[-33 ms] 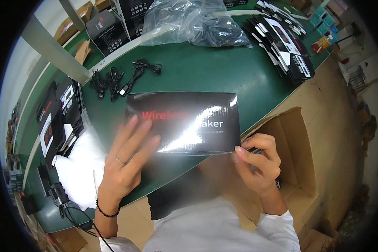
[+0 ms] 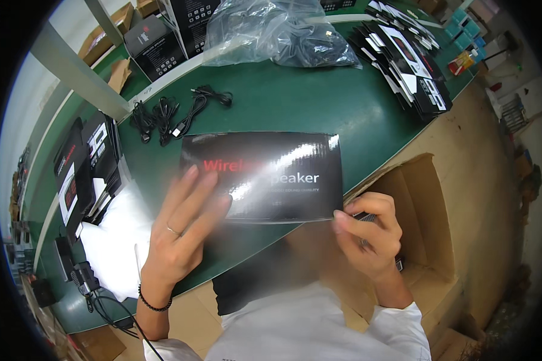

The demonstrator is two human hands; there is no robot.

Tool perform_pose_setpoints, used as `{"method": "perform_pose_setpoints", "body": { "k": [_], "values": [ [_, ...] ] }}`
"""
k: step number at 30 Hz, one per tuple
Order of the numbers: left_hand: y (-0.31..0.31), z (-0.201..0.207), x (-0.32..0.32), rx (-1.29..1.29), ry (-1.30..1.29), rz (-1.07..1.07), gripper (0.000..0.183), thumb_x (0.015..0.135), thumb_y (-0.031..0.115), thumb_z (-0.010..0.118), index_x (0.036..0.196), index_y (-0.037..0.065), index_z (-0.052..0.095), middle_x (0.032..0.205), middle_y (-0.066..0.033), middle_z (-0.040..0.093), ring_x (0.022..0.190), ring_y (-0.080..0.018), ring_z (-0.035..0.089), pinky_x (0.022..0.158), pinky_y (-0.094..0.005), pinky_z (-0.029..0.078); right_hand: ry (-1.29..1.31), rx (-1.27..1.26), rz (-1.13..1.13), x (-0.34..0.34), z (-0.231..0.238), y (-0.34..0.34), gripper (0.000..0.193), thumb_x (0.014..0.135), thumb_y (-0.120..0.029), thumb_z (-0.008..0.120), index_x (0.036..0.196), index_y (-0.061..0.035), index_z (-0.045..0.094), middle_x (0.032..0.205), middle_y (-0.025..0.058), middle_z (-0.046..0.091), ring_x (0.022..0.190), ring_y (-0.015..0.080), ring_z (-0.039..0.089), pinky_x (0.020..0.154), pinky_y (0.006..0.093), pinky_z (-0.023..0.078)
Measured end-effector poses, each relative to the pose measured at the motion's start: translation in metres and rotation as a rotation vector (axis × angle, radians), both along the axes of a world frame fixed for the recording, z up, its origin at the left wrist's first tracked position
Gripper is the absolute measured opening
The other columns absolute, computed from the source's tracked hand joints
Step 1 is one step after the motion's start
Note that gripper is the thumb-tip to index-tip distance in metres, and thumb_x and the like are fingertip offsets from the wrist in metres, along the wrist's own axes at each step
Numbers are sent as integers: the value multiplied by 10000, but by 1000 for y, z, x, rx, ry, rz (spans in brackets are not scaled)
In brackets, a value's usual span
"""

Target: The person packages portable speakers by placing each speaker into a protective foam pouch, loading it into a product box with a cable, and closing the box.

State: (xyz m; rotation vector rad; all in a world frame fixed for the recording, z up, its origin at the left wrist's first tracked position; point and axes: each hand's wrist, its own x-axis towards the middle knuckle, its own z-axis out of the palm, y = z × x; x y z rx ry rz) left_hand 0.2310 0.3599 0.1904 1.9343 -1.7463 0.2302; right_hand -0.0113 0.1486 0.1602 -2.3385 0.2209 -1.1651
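A glossy black speaker box [image 2: 307, 150], with red and white print, spans the table's front edge, its broad side facing up. The fingers of my left hand [image 2: 177, 234] are stretched apart over the left part of that side, touching it. A ring and a dark bead bracelet are on this hand. At the lower right corner of the box, the thumb and index finger of my right hand [image 2: 370, 234] pinch together on its edge. The underside of the box is hidden.
Coiled black cables [image 2: 162, 117] lie behind the box on the green table [image 2: 271, 99]. Flattened black cartons [image 2: 412, 72] are piled far right, others [image 2: 72, 180] at left by a white bag [image 2: 114, 240]. An open cardboard box [image 2: 430, 222] stands right, below the table edge.
The box has tipped very slightly, and the glare on its face has shifted. Both hands are in nearly the same place.
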Motion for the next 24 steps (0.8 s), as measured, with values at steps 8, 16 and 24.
{"method": "perform_pose_setpoints", "body": {
  "k": [8,16,24],
  "values": [
    [-1,2,2,-55,-63,-8,508,746,-74,664,1219,88,757,1396,-159,644,1337,-447,569,1096,-564,465,19,-126,-68,2,8,2,401,668,52,839,1027,-113,770,1060,88,641,940,288,600,790,368,507],
    [-4,-6,3,-70,7,-25,609,705,-142,638,1259,95,729,1416,-158,635,1376,-399,547,1157,-539,423,369,-214,28,26,79,-3,673,730,-318,874,1354,-165,675,1435,193,503,1353,417,464,1110,542,399],
    [-6,2,4,-101,12,-69,552,775,-66,654,1289,123,723,1454,-125,611,1391,-355,540,1132,-504,470,683,-401,182,72,83,-13,924,803,-423,792,1604,-216,381,1537,286,362,1402,480,357,1208,610,215]
  ]
}}
